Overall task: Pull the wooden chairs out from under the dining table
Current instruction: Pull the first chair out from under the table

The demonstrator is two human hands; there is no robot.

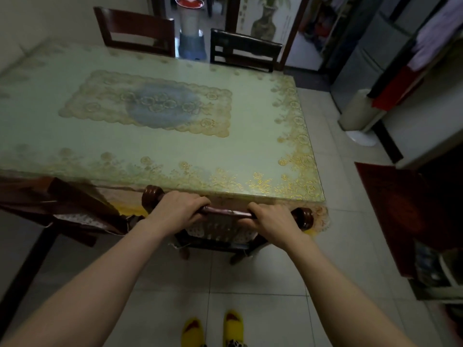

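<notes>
A dark wooden chair point(226, 213) stands at the near edge of the dining table point(250, 151), its seat cushion partly under the tabletop. My left hand point(178, 209) and my right hand point(271, 217) both grip the chair's top rail, one toward each end. A second wooden chair point(82, 209) stands to the left, angled out from the table. Across the table, two more chairs point(136, 31) point(244, 50) are pushed in, with only their backs visible.
A lace-patterned cloth under glass covers the table. Tiled floor lies behind the chair, where my yellow slippers point(213, 329) stand. A white bin point(357, 113) and a red mat point(390, 209) are to the right. A tall vase point(190, 26) stands beyond the table.
</notes>
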